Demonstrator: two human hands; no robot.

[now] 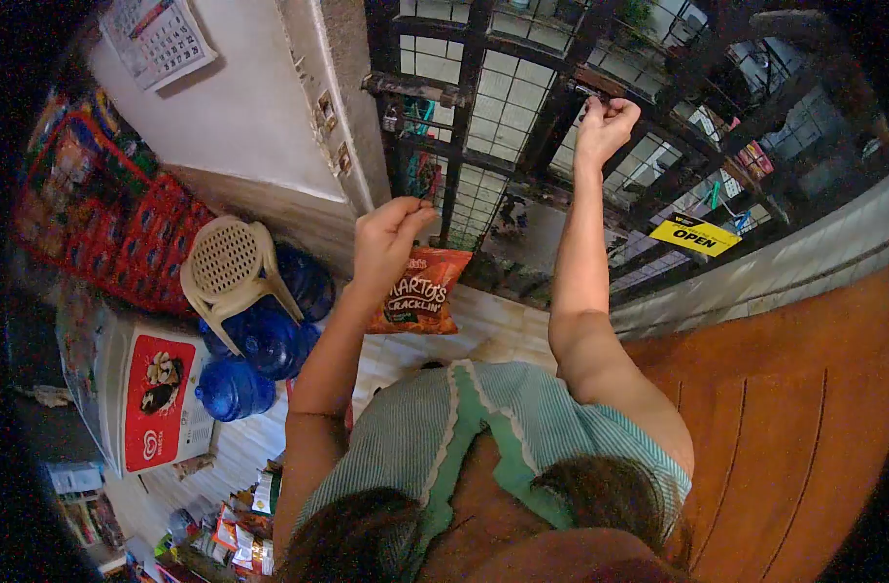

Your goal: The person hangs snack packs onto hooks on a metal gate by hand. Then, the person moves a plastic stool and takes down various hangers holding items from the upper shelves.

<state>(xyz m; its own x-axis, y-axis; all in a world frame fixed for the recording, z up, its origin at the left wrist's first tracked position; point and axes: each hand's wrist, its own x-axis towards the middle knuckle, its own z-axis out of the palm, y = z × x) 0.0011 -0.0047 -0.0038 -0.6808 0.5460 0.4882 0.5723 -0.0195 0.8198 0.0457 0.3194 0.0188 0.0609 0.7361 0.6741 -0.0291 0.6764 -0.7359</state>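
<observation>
My left hand [391,240] is closed, its fingers pinched together near the door frame. An orange snack bag [420,291] hangs just below it, partly behind the hand and wrist; whether the fingers grip its top edge is hard to see. My right hand [606,130] is raised to the dark metal gate [534,146], with fingers closed at a bolt [592,87] on one of its bars. What lies between those fingertips is too small to make out.
A yellow OPEN sign [695,234] hangs on the gate at the right. On the left stand a beige plastic chair [229,260], blue water jugs [235,389], a white freezer [158,398] and red packets [124,223]. A brown wooden panel [775,408] fills the lower right.
</observation>
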